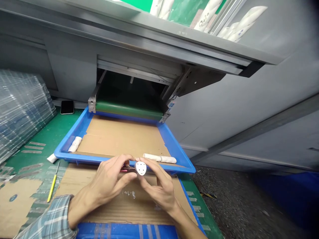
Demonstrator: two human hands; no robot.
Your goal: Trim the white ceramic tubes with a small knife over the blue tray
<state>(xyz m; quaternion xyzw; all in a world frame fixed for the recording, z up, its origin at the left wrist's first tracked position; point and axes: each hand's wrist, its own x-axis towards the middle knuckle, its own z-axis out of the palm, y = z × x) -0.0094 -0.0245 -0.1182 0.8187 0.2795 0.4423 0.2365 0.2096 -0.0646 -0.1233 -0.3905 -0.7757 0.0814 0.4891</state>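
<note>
A small round white piece [141, 168] with several dark holes in its face is pinched between the thumb and fingers of my right hand [160, 186]. My left hand [112, 177] comes in from the other side, its index finger and thumb closed close against that piece. Within the left hand's curled fingers shows a metal tool with red on it [126, 168]; most of it is hidden, so its kind is unclear. Just behind my hands, a white tube [159, 158] with a dark ring lies along the near rim of the blue tray [183, 159].
Another white tube [75, 144] lies in the tray's left corner, and a white piece [52, 158] outside it. A yellow-handled screwdriver [52, 187] and a phone [67, 107] rest on the green table at left. A green conveyor belt [129, 108] ends above the tray under a metal frame.
</note>
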